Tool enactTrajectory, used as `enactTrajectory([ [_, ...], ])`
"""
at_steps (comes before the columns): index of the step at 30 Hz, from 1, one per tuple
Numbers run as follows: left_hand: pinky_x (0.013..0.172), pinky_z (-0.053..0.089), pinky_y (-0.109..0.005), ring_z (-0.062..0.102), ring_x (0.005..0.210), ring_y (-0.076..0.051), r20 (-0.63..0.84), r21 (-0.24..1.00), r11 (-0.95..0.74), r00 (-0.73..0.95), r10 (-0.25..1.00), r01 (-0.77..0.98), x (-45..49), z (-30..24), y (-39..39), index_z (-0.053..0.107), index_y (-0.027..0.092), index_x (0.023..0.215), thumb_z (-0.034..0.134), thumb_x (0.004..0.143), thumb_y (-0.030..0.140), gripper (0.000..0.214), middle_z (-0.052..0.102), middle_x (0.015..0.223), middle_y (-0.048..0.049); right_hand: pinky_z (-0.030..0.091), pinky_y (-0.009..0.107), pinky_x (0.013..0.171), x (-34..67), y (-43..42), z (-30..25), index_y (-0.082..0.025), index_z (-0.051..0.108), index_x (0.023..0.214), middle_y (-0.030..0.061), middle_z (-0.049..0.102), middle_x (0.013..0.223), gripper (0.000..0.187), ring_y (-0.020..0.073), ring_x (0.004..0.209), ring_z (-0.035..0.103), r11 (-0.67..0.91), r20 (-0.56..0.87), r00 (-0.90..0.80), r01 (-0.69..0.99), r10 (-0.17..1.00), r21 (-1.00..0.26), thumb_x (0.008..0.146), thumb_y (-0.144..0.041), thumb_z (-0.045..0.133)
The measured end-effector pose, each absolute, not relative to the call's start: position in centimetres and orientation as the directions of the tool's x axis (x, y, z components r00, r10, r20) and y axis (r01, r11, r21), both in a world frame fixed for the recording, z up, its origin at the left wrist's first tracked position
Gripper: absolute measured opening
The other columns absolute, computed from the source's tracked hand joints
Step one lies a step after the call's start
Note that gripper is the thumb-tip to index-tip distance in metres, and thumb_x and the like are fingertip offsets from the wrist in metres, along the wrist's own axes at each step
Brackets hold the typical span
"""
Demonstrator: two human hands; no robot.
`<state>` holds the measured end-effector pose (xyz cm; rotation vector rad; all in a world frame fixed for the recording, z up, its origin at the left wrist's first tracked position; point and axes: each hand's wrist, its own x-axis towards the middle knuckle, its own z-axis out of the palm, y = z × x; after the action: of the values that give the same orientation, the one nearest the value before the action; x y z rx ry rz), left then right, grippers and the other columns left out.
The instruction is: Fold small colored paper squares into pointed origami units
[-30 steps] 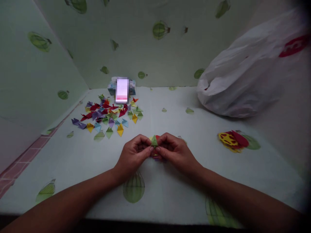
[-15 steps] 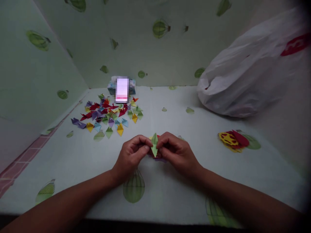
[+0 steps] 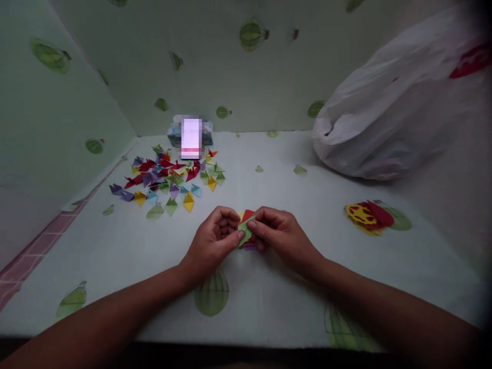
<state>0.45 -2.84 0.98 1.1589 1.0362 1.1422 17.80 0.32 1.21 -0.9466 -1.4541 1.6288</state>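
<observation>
Over the middle of the worktop (image 3: 292, 307), a folded light-green paper (image 3: 245, 237) is pinched by the left hand (image 3: 213, 238) and right hand (image 3: 282, 236), both clamped on it. Coloured papers (image 3: 248, 216) lie beneath. Origami cranes (image 3: 164, 172) spread toward the far left corner, before a lit phone (image 3: 191, 134) and tissue box (image 3: 175, 137). A white plastic bag (image 3: 378, 118) sits at the far right corner; red-and-yellow cutouts (image 3: 363, 214) lie toward the right edge.

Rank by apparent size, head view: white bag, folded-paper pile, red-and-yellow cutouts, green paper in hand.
1. White bag, cut off by the frame edge
2. Folded-paper pile, as a whole
3. Red-and-yellow cutouts
4. Green paper, partly covered by fingers
</observation>
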Motion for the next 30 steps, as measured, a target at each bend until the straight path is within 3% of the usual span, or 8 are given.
enactTrajectory([
  [6, 0.063, 0.048, -0.026, 0.058, 0.059, -0.012, -0.159, 0.985, 0.17, 0.216, 0.963, -0.037, 0.23, 0.88, -2.5, 0.06, 0.016, 0.076, 0.069, 0.082, 0.035, 0.022, 0.063, 0.064, 0.0003, 0.041, 0.022, 0.047, 17.95, 0.44, 0.67, -0.018, 0.058, 0.076, -0.0027, 0.059, 0.059, 0.028, 0.0088, 0.048, 0.051, -0.102, -0.054, -0.439, -0.086, 0.897, -0.991, 0.088, -0.042, 0.064],
  [13, 0.056, 0.041, -0.023, 0.053, 0.053, -0.01, -0.172, 0.984, 0.164, 0.157, 0.972, 0.063, 0.38, 1.14, -2.63, 0.057, 0.016, 0.071, 0.068, 0.08, 0.032, 0.021, 0.059, 0.055, 0.003, 0.037, 0.02, 0.043, 17.88, 0.63, 0.55, -0.018, 0.059, 0.081, -0.0042, 0.057, 0.059, 0.03, 0.0075, 0.046, 0.047, -0.126, -0.07, -0.418, -0.107, 0.906, -0.986, 0.083, -0.045, 0.071],
  [18, 0.054, 0.039, -0.023, 0.051, 0.052, -0.009, -0.14, 0.98, 0.119, 0.128, 0.982, 0.162, 0.41, 1.47, -2.7, 0.057, 0.017, 0.071, 0.066, 0.078, 0.028, 0.017, 0.057, 0.055, 0.0037, 0.035, 0.022, 0.046, 18.13, 0.67, 0.83, -0.017, 0.057, 0.071, -0.0033, 0.054, 0.055, 0.039, 0.0076, 0.046, 0.044, -0.089, -0.05, -0.432, -0.07, 0.901, -0.994, 0.092, -0.049, 0.058],
  [30, 0.054, 0.039, -0.021, 0.051, 0.053, -0.009, -0.156, 0.977, 0.135, 0.119, 0.981, 0.166, 0.25, 1.18, -2.5, 0.057, 0.016, 0.072, 0.068, 0.078, 0.031, 0.019, 0.057, 0.056, 0.0038, 0.032, 0.021, 0.045, 17.98, 0.88, 0.79, -0.016, 0.059, 0.074, -0.0058, 0.052, 0.05, 0.022, 0.0068, 0.043, 0.043, -0.091, -0.062, -0.414, -0.05, 0.908, -0.995, 0.088, -0.033, 0.062],
])
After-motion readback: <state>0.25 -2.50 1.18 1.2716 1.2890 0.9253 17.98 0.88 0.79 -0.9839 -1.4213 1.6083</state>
